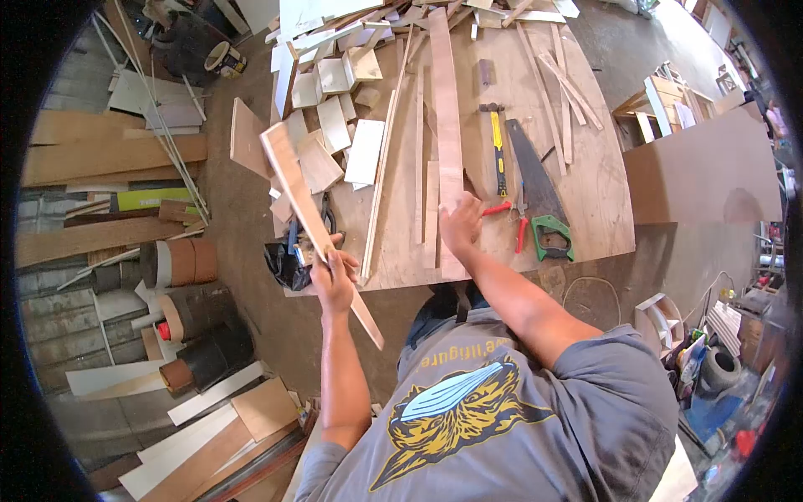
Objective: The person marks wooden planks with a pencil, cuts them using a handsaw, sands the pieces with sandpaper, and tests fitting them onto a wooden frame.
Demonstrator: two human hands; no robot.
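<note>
My left hand [333, 280] is closed around a narrow wooden strip [303, 197], which is raised off the table and tilted, its lower end over the near edge. My right hand [462, 224] is curled over a long, pale reddish wooden board [446, 100] lying lengthwise on the worktable [598, 205]; its fingertips are partly hidden. Just right of that hand lie red-handled pliers [520, 234]. Beyond them are a yellow-and-black hammer [499, 155] and a handsaw [544, 184] with a green handle. Thinner wooden strips [420, 159] lie left of the board.
White and brown wood offcuts [333, 121] pile up on the table's left and far side. A black plastic bag [286, 266] sits at the near left corner. Boards [109, 159] and rolls of material [188, 261] line the left wall. A large panel [703, 171] stands at right.
</note>
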